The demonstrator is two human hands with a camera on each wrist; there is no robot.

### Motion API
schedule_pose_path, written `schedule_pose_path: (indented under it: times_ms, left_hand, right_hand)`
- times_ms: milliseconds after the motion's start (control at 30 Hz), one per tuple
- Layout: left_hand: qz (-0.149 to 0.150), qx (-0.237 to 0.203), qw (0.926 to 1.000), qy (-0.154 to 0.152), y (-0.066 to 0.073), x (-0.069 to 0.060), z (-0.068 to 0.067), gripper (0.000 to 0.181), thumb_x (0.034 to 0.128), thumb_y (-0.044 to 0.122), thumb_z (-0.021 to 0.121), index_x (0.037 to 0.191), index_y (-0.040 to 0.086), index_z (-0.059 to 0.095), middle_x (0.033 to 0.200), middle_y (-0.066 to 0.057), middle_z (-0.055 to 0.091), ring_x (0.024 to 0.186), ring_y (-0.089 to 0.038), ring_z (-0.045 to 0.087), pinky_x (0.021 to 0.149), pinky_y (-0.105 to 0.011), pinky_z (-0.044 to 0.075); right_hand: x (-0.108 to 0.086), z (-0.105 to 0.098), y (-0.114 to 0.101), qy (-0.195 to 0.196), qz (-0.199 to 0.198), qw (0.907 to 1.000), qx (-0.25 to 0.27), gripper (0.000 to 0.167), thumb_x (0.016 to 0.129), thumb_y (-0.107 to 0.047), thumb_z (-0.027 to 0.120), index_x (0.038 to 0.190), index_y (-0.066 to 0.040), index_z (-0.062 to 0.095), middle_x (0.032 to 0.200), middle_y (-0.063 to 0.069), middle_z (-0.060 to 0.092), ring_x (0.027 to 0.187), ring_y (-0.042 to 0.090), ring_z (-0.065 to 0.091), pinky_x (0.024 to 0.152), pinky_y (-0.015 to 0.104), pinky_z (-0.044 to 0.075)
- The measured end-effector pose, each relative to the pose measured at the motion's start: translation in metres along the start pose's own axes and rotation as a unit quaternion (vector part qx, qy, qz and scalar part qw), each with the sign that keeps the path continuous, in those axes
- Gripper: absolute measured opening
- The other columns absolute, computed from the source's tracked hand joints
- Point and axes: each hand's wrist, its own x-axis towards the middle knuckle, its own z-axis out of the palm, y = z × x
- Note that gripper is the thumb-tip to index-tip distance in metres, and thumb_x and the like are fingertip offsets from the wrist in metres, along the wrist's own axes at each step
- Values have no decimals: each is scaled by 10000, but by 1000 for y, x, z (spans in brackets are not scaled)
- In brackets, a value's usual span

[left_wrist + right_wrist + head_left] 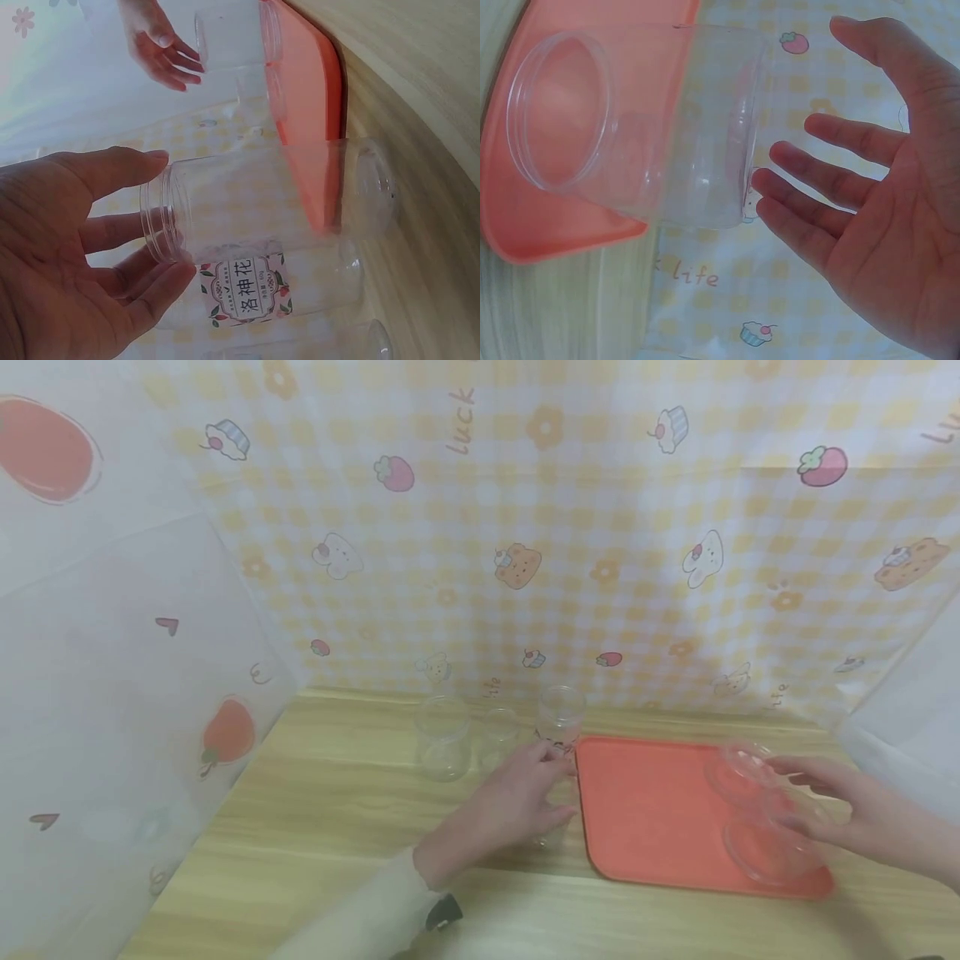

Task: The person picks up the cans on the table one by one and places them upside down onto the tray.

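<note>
My left hand (pixel 506 802) (pixel 90 232) grips a clear jar (pixel 255 199) by its threaded neck, thumb on one side and fingers on the other. This jar stands upright beside the left edge of the orange tray (pixel 660 814). Fingers spread and holding nothing, my right hand (pixel 862 810) (pixel 885 180) is next to a large clear jar (pixel 776 852) (pixel 682 127) that stands mouth down on the tray's right part. Another clear jar (pixel 738 777) stands behind it on the tray.
Behind my left hand is a clear jar with a flowered label (pixel 244 289). Two more clear jars (pixel 442 739) (pixel 498 735) stand to its left on the wooden table (pixel 322 810). A patterned cloth (pixel 465 527) hangs along the back.
</note>
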Motion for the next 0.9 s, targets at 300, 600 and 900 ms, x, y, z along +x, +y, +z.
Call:
schedule_pose_path:
  times_ms: [300,600,900]
  left_hand:
    - [83,25,9998,180,-2,-1,-8,432,863,287,839,1240,118,711,1168,20,606,1066,-125,563,890,-193,490]
    - [89,5,9996,253,0,-1,-15,405,882,305,820,1227,117,722,1140,11,620,1070,-139,564,912,-222,488]
    - [-29,-127,9996,232,-1,-3,-22,403,889,293,814,1245,131,719,1123,2,619,1036,-115,557,848,-197,484]
  right_hand:
    - [2,-2,2,143,-23,9998,-144,700,700,-70,927,1330,-124,625,1326,-239,538,1074,-5,577,904,21,373]
    - [1,-6,-2,164,178,9996,-162,674,733,-83,912,1337,-142,621,1318,-253,529,1085,-59,544,889,10,366]
    - [2,-6,-4,208,121,9996,-126,667,730,-71,910,1331,-123,625,1321,-242,535,1078,-58,552,890,18,382]
